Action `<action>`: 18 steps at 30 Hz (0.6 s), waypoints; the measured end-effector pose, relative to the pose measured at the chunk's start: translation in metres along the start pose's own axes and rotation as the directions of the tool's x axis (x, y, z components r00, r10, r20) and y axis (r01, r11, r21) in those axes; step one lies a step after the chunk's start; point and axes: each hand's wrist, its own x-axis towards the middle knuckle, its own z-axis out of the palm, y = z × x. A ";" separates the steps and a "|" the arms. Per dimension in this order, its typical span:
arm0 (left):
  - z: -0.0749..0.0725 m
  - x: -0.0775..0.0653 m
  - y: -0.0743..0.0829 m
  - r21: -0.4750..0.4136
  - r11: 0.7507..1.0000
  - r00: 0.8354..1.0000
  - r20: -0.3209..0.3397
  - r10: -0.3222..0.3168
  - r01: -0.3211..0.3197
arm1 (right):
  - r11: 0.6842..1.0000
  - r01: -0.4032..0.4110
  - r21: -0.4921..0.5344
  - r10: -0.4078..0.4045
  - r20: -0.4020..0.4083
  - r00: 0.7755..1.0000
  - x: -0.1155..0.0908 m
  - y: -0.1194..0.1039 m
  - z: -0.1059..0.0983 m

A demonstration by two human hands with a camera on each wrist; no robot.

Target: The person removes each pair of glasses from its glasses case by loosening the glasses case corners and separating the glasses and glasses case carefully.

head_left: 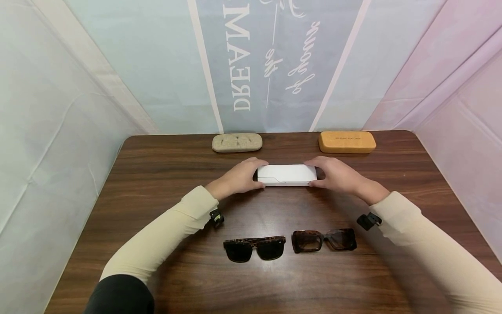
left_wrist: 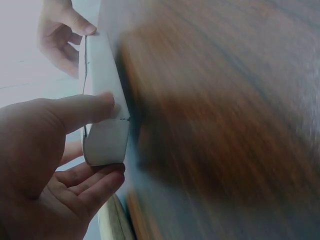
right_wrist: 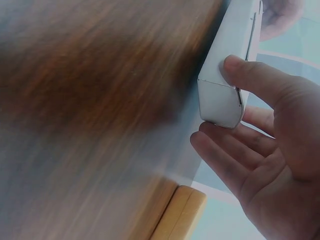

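Note:
A white case (head_left: 286, 173), long and closed, is gripped at its two ends between my hands. My left hand (head_left: 247, 175) holds the left end, thumb on the near side and fingers around the far side and end. At the right end, my right hand (head_left: 338, 175) grips in the same manner. In the left wrist view the thumb (left_wrist: 85, 111) presses the case's side. The right wrist view shows that thumb (right_wrist: 255, 77) on the case near its corner. Nearer to me lie dark sunglasses (head_left: 255, 248) and tortoiseshell sunglasses (head_left: 324, 240), both folded.
Along the far edge of the brown wooden table (head_left: 164, 161) sit a grey-beige glasses case (head_left: 237, 142) at left and a yellow-tan glasses case (head_left: 347, 142) at right. Behind the table hangs a printed cloth (head_left: 270, 65) with lettering; cloth also covers both sides.

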 end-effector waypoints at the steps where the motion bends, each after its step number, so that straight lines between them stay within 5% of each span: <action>1: -0.001 0.000 -0.001 -0.001 1.000 1.000 0.002 -0.005 0.005 | 1.000 -0.001 -0.002 0.001 0.005 1.000 0.002 -0.001 -0.001; 18: -0.041 -0.006 -0.021 -0.042 0.996 0.997 0.023 -0.079 0.080 | 1.000 0.012 -0.011 -0.011 0.041 0.999 0.041 -0.020 -0.007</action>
